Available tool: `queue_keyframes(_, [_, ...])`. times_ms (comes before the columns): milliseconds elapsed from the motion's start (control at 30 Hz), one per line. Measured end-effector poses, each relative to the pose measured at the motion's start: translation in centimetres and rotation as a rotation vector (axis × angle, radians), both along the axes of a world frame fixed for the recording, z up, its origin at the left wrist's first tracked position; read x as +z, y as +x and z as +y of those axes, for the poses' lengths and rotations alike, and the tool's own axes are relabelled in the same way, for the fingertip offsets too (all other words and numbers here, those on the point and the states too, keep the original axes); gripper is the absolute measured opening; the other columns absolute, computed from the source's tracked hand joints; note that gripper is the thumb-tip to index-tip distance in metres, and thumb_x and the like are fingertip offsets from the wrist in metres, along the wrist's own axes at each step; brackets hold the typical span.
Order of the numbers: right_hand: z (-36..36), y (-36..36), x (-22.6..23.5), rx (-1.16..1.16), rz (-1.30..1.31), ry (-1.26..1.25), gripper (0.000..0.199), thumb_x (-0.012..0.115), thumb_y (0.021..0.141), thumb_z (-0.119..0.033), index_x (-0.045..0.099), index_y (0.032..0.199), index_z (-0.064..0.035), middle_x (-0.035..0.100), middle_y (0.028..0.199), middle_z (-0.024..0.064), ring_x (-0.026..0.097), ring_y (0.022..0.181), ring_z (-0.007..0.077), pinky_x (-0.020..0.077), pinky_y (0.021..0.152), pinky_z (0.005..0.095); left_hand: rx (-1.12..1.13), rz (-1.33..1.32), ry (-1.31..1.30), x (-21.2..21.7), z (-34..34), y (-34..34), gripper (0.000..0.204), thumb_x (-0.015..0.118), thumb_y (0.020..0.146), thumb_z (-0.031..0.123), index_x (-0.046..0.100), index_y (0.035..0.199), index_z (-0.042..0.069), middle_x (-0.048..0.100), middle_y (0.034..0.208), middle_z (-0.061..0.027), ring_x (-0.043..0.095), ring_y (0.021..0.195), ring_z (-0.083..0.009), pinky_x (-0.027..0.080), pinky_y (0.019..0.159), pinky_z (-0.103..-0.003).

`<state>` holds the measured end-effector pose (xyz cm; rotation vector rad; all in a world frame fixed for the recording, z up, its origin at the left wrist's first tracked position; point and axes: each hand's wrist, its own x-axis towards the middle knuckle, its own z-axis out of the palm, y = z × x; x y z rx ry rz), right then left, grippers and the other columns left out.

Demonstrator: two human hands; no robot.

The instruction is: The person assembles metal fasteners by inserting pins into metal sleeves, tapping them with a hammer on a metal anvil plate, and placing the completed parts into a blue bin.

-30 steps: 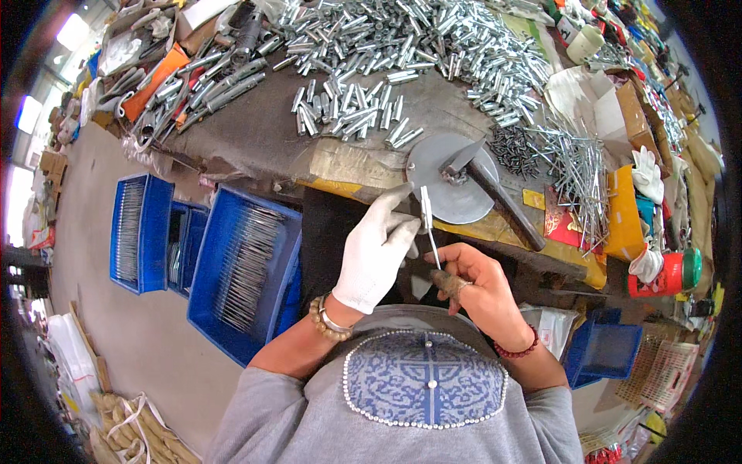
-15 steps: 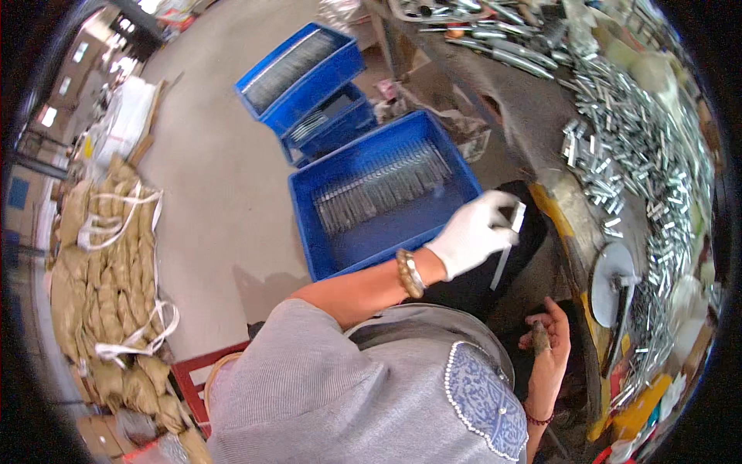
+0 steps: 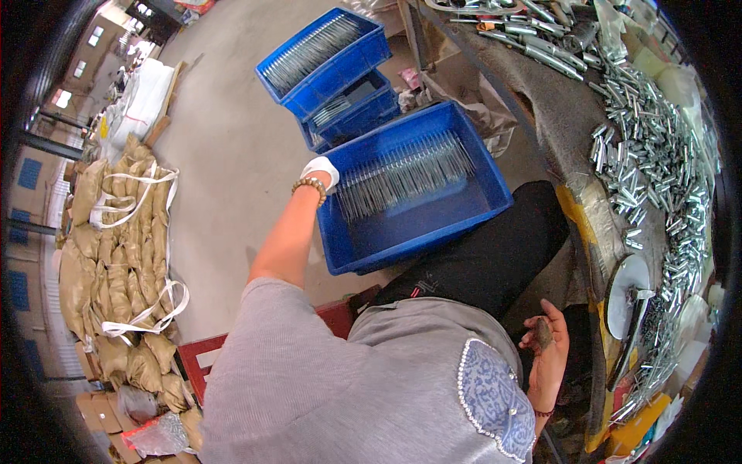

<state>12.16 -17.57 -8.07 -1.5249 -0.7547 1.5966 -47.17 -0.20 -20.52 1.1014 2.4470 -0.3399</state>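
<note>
My left hand point(image 3: 321, 169), in a white glove, is at the left wall of the large blue bin point(image 3: 410, 251), near the left end of a row of thin metal rods point(image 3: 406, 174) lying side by side inside. Its fingers are hidden, so I cannot tell whether it holds anything. My bare right hand point(image 3: 549, 352) is low at the right, between my body and the workbench. Its fingers are loosely bent and apart, nothing visible in them; the thumb has a dark, dirty covering.
Two more blue bins point(image 3: 332, 58) with metal rods stand stacked beyond. On the workbench point(image 3: 533, 116) at the right lie many short metal tubes point(image 3: 649, 147) and a round metal disc point(image 3: 627, 294). Tan sacks point(image 3: 116, 247) with white straps are at the left.
My left hand has swung left from beside the bench to the bin's left wall. The thin pale strip it held is no longer visible. My right hand has barely moved.
</note>
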Motion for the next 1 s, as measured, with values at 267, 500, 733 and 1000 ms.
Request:
queue_keyframes(267, [-0.9, 0.1, -0.7, -0.133, -0.031, 0.012, 0.044, 0.066, 0.109, -0.03, 0.062, 0.146, -0.0051, 0.068, 0.097, 0.0071, 0.06, 0.073, 0.0143, 0.0502, 0.062, 0.0304, -0.207, 0.119, -0.108, -3.2, 0.0, 0.6, 0.038, 0.071, 0.087, 0.023, 0.082, 0.12, 0.008, 0.073, 0.138, -0.0194, 0.071, 0.13, -0.032, 0.06, 0.105, -0.048])
queue_keyframes(500, [-0.9, 1.4, -2.1, 0.016, 0.247, -0.038, 0.042, 0.06, 0.114, -0.021, 0.058, 0.152, -0.0046, 0.072, 0.111, 0.0086, 0.066, 0.088, 0.0181, 0.0571, 0.078, 0.0351, 0.015, 0.245, 0.024, -3.8, -2.6, 3.4, 0.023, 0.087, 0.074, 0.023, 0.087, 0.095, 0.015, 0.084, 0.109, -0.0106, 0.082, 0.102, -0.0246, 0.066, 0.085, -0.039])
queue_keyframes(733, [-0.3, -0.2, -1.6, 0.033, 0.28, 0.041, 0.038, 0.06, 0.114, -0.019, 0.06, 0.149, -0.0043, 0.072, 0.109, 0.0068, 0.066, 0.086, 0.0158, 0.056, 0.077, 0.0319, -0.105, 0.117, -0.172, -0.9, -0.9, 3.9, 0.034, 0.091, 0.073, 0.019, 0.086, 0.105, 0.011, 0.083, 0.112, -0.0139, 0.082, 0.103, -0.0296, 0.067, 0.087, -0.042])
queue_keyframes(1000, [-1.5, 0.2, -0.2, -0.026, 0.246, -0.017, 0.037, 0.06, 0.114, -0.019, 0.062, 0.147, -0.0041, 0.072, 0.106, 0.0055, 0.065, 0.085, 0.0148, 0.0551, 0.076, 0.0314, -0.374, 0.19, -0.23, -2.1, -0.4, 3.0, 0.026, 0.087, 0.073, 0.028, 0.088, 0.097, 0.02, 0.084, 0.103, -0.0064, 0.082, 0.094, -0.0266, 0.065, 0.08, -0.043])
